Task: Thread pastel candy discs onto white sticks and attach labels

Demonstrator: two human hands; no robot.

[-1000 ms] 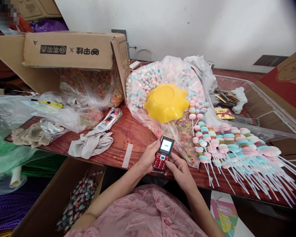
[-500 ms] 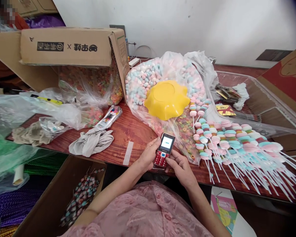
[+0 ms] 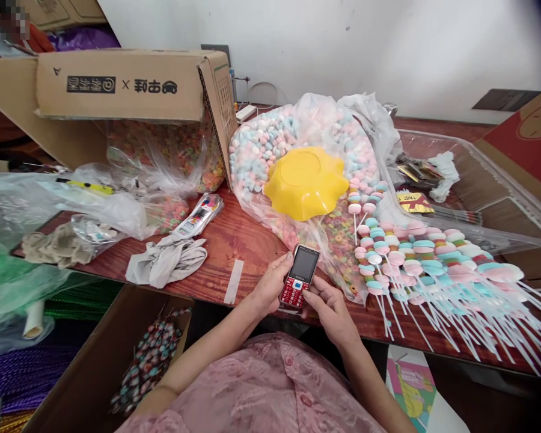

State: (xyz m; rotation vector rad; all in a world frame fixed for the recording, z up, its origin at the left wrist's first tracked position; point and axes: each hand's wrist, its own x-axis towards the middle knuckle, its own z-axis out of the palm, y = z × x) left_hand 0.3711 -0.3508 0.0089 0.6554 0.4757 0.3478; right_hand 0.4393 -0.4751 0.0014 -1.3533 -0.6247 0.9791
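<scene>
A red keypad phone (image 3: 299, 276) with a dark screen is held over the near edge of the wooden table (image 3: 238, 240). My left hand (image 3: 269, 285) wraps its left side, thumb by the screen's edge. My right hand (image 3: 329, 309) cups the lower right, thumb on the keys. Just beyond the phone lies a clear bag of pastel candy rings (image 3: 270, 141) with an upturned yellow scalloped bowl (image 3: 305, 181) on top. To the right, many candy skewers on white sticks (image 3: 424, 258) are spread across the table.
A tipped cardboard box (image 3: 126, 84) with bags of coloured cereal rings stands at the back left. Grey cloth (image 3: 166, 261), a packet (image 3: 198, 218) and plastic bags lie left. A clear tray (image 3: 491, 198) sits right. An open carton of wrapped skewers (image 3: 144, 361) is below the table.
The phone's screen has gone from lit to dark. Both hands keep their hold in nearly the same place; the view has shifted slightly.
</scene>
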